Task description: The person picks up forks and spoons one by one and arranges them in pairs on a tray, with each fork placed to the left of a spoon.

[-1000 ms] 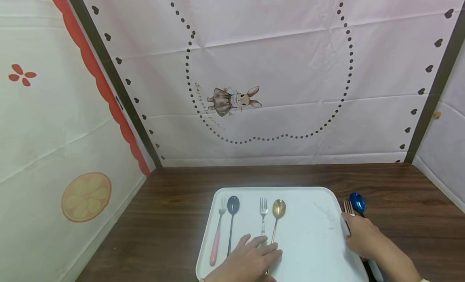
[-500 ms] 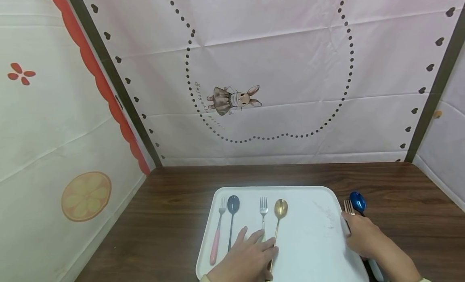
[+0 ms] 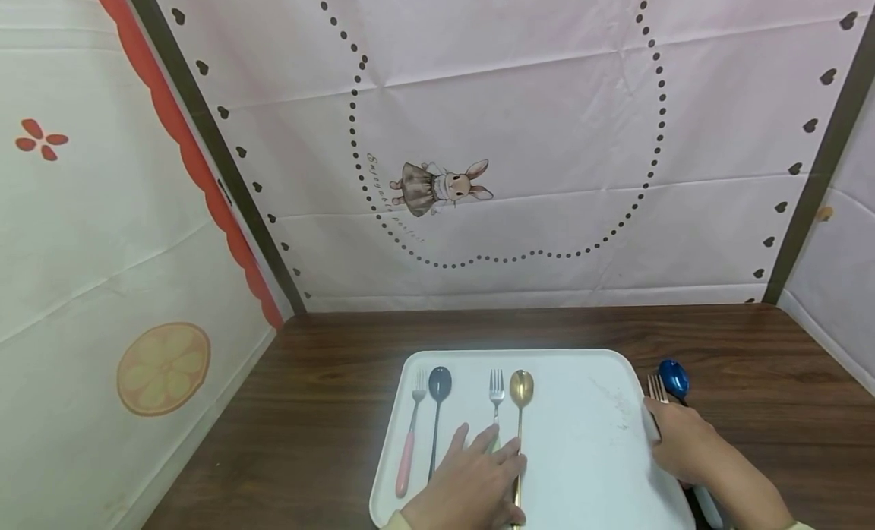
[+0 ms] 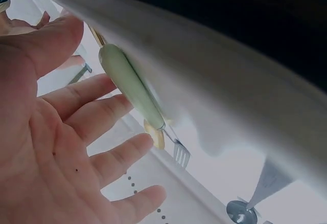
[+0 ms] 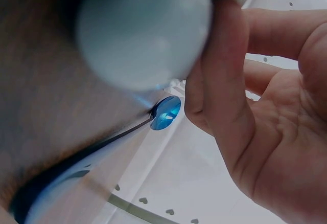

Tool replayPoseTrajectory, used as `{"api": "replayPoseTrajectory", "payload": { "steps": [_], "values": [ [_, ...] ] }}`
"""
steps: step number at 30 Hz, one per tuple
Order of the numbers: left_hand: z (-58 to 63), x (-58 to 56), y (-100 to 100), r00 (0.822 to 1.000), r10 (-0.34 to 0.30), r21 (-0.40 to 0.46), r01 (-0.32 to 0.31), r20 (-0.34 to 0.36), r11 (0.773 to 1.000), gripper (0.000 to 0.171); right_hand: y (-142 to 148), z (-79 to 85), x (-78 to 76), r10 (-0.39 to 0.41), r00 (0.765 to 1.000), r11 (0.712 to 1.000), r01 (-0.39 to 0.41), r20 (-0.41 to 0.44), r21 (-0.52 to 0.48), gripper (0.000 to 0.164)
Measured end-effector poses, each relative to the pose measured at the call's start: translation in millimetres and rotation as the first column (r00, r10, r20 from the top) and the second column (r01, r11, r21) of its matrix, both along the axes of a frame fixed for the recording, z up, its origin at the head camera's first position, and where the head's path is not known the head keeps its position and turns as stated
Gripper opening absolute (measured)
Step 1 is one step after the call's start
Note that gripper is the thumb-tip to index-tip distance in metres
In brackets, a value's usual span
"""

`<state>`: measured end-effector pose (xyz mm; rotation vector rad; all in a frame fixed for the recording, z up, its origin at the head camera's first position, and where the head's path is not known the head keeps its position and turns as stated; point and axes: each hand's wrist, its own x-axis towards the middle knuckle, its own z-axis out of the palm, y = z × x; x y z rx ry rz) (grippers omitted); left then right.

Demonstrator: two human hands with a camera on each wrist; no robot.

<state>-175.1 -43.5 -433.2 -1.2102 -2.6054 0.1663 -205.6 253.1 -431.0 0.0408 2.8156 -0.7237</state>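
On the white tray [image 3: 581, 439], my left hand [image 3: 472, 477] spreads its relaxed fingers over a green-handled fork [image 3: 496, 389] and a gold spoon [image 3: 522, 393]. In the left wrist view, the fingertips lie at the fork's pale green handle [image 4: 127, 83], and the thumb is close to the gold handle [image 4: 95, 35]. My right hand [image 3: 683, 443] holds a fork [image 3: 657, 388] beside the tray's right edge. The right wrist view shows its curled fingers at a blurred, pale round handle [image 5: 145, 35]. A blue spoon [image 3: 674, 380] with a dark handle lies just right of that fork.
A pink-handled fork [image 3: 405, 458] and a dark grey spoon [image 3: 440, 386] lie side by side on the tray's left. The brown wooden table [image 3: 328, 408] meets a printed cloth wall [image 3: 547, 173] at the back; more cloth stands at both sides.
The gold spoon's bowl has shifted right, then back left, and its handle now lies straighter. My left hand moved slightly with it. The right hand has stayed still.
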Motion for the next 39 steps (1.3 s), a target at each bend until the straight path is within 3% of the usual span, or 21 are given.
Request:
{"api": "replayPoseTrajectory", "payload": {
  "steps": [24,39],
  "values": [
    [1.2,2.7,10,0.999,0.035,0.012,-0.035,-0.015,0.999,0.053,0,0.3,-0.9,-0.001,1.000,1.000,0.001,0.013,0.007,0.061],
    [2.0,3.6,10,0.998,0.052,-0.007,-0.051,0.033,0.999,0.055,1,-3.3,-3.8,-0.009,1.000,1.000,0.009,0.024,0.011,0.062]
  ]
}}
